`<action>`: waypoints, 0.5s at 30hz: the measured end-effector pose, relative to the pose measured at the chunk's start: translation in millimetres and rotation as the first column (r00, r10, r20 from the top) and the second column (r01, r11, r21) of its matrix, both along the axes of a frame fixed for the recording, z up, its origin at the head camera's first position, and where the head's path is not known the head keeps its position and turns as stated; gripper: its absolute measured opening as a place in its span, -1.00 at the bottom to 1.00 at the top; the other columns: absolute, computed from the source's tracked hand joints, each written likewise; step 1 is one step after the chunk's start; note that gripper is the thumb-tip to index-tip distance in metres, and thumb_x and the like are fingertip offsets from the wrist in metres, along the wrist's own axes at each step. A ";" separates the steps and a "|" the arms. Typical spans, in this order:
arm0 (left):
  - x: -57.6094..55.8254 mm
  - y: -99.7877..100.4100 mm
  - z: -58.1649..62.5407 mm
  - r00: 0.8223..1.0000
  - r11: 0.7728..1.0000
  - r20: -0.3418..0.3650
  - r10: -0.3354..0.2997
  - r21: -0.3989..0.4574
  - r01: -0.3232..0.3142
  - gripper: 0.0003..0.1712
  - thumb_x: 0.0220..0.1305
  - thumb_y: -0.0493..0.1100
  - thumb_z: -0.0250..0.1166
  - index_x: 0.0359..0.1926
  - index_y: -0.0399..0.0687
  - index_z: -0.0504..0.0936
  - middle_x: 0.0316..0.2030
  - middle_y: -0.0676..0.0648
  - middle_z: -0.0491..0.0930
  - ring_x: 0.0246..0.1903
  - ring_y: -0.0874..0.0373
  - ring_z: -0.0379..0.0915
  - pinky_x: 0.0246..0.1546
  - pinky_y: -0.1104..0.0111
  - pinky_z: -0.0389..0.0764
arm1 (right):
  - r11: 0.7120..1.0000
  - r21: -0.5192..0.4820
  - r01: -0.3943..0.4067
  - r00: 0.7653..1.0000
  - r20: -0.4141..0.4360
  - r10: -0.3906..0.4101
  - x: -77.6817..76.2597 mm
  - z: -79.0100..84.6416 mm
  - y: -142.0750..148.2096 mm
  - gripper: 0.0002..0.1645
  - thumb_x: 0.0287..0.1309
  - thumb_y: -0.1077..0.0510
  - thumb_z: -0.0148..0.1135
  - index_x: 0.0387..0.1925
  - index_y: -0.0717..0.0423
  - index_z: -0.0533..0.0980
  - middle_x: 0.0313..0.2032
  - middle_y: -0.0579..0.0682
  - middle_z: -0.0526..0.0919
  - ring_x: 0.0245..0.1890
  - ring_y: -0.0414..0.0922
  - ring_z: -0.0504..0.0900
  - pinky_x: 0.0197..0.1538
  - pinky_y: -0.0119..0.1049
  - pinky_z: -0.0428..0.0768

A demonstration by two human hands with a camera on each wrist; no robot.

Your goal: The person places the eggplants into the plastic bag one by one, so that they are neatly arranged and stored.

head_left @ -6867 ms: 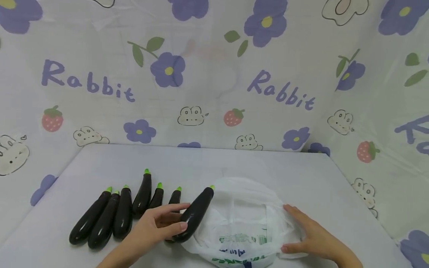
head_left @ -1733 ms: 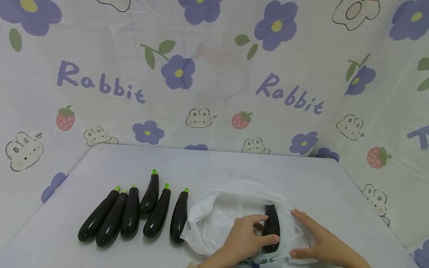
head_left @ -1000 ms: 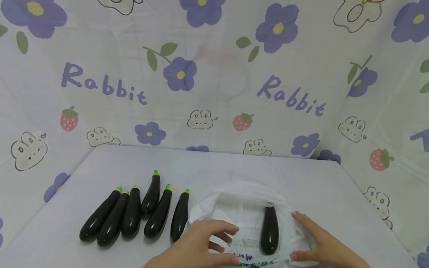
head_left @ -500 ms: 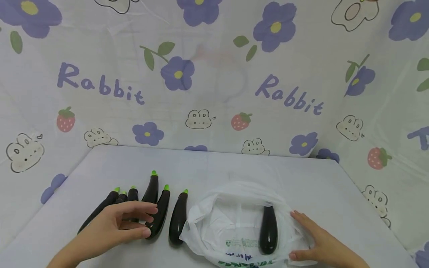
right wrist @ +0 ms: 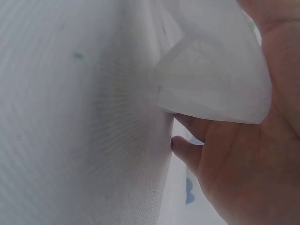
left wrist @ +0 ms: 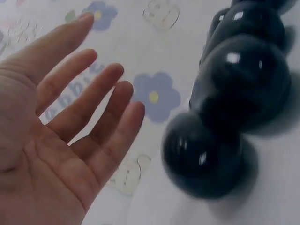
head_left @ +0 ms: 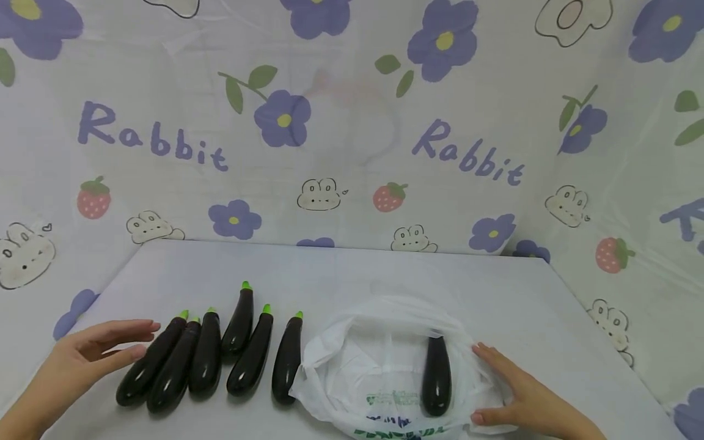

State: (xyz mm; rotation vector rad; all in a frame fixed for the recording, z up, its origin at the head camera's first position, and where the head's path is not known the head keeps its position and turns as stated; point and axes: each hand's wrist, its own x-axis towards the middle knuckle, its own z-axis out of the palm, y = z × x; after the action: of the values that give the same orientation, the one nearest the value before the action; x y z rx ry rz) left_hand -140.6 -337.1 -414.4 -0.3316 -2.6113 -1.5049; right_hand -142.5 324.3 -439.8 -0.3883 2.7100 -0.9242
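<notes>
Just right of the left hand's [head_left: 82, 359] spread, empty fingers lies the outermost glossy black, green-tipped eggplant [head_left: 146, 366], its long axis slanting away and rightward; the right hand [head_left: 525, 397], fingers extended against the white plastic bag [head_left: 330, 373], is much farther off.

Your glossy, smooth, black elongated eggplants [head_left: 206, 357] lie by a crinkled, thin white plastic bag [head_left: 318, 373], with a matt, flat white worktop [head_left: 352, 275] and creased, flower-printed cloth backdrop [head_left: 352, 146].
</notes>
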 end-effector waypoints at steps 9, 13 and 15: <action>-2.0 -21.8 -20.2 0.990 0.986 0.093 0.110 -0.136 -0.097 -0.49 0.35 -0.01 0.31 0.25 -0.09 0.55 0.09 0.03 0.61 0.01 0.59 0.39 -0.18 0.64 0.44 | 0.999 0.004 0.041 0.997 0.060 -0.041 -2.0 1.1 -3.4 0.32 -0.20 -0.22 0.57 0.51 0.06 0.08 0.47 0.31 0.00 0.41 0.39 -0.06 0.22 0.43 0.05; -7.0 -22.2 -28.9 0.987 0.983 0.125 0.104 -0.167 -0.082 -0.43 0.36 0.05 0.29 0.31 -0.05 0.50 0.14 -0.02 0.57 0.01 0.60 0.37 -0.19 0.62 0.45 | 1.000 0.000 0.029 0.999 0.039 -0.029 -1.2 0.5 -2.8 0.34 -0.21 -0.25 0.57 0.52 0.07 0.07 0.47 0.29 0.00 0.41 0.37 -0.07 0.24 0.42 0.03; -10.1 -22.7 -32.9 0.986 0.982 0.137 0.096 -0.176 -0.072 -0.41 0.36 0.08 0.28 0.33 -0.02 0.48 0.17 -0.02 0.55 0.02 0.60 0.36 -0.19 0.60 0.46 | 1.000 -0.004 0.013 1.000 0.012 -0.013 0.1 0.2 -0.8 0.34 -0.21 -0.26 0.56 0.52 0.08 0.07 0.47 0.29 0.01 0.41 0.37 -0.05 0.23 0.42 0.04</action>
State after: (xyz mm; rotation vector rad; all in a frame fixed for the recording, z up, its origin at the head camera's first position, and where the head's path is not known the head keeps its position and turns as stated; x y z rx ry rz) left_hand -150.7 -359.8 -447.3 -0.1278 -2.8355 -1.3293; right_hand -142.3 323.5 -439.6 -0.3655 2.7033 -0.9319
